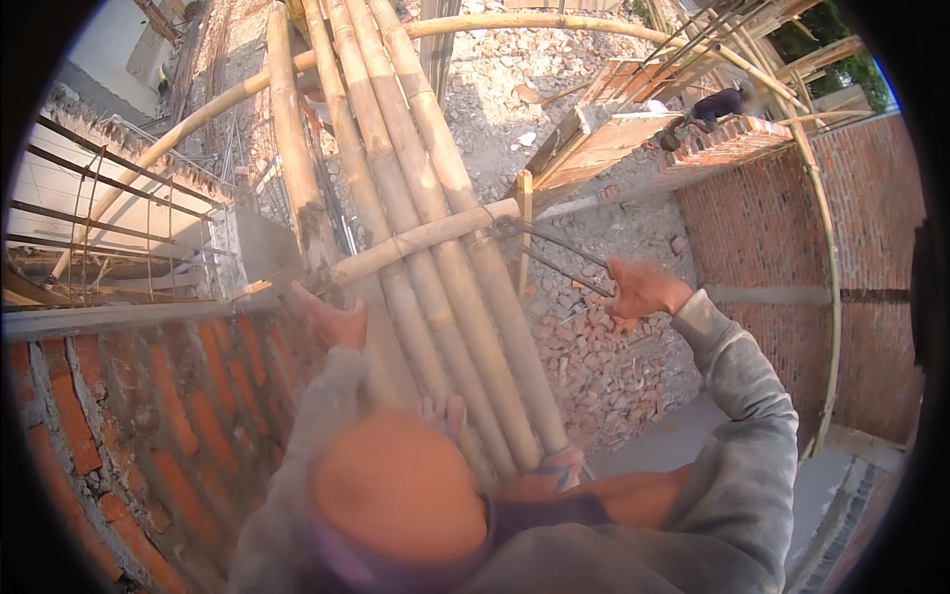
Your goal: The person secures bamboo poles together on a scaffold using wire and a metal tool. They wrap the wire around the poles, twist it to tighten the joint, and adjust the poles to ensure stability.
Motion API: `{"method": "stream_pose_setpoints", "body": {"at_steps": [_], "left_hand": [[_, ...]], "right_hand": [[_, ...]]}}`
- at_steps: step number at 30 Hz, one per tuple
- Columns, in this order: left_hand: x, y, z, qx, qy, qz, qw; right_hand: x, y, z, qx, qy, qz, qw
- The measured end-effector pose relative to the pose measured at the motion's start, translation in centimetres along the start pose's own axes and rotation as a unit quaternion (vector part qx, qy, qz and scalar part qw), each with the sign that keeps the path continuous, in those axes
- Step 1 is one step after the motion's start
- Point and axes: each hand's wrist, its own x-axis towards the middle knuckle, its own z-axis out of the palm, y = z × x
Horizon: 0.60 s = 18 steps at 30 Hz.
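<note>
A short bamboo crosspiece lies across several long bamboo poles set side by side. My left hand is at its left end, fingers and thumb closed about that end; some fingers are blurred. Two taut strands of dark cord run from the crosspiece's right end to my right hand. My right hand is closed on the strands, out to the right of the poles. Below, my bare knee and toes are over the poles.
A brick wall rises at the left, with steel bars beyond it. Broken bricks cover the ground below. A curved bamboo rail rings the right side. Far right, a person bends by a low brick wall.
</note>
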Motion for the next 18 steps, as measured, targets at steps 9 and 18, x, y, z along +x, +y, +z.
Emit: {"method": "stream_pose_setpoints", "body": {"at_steps": [9,18], "left_hand": [[0.0,0.7,-0.6,-0.002,-0.028,-0.029,0.999],[0.2,0.3,-0.1,0.027,0.001,0.005,1.000]], "right_hand": [[3.6,4.0,-0.1,-0.309,0.258,-0.092,0.911],[7.0,8.4,-1.4,-0.365,0.245,-0.132,0.889]]}}
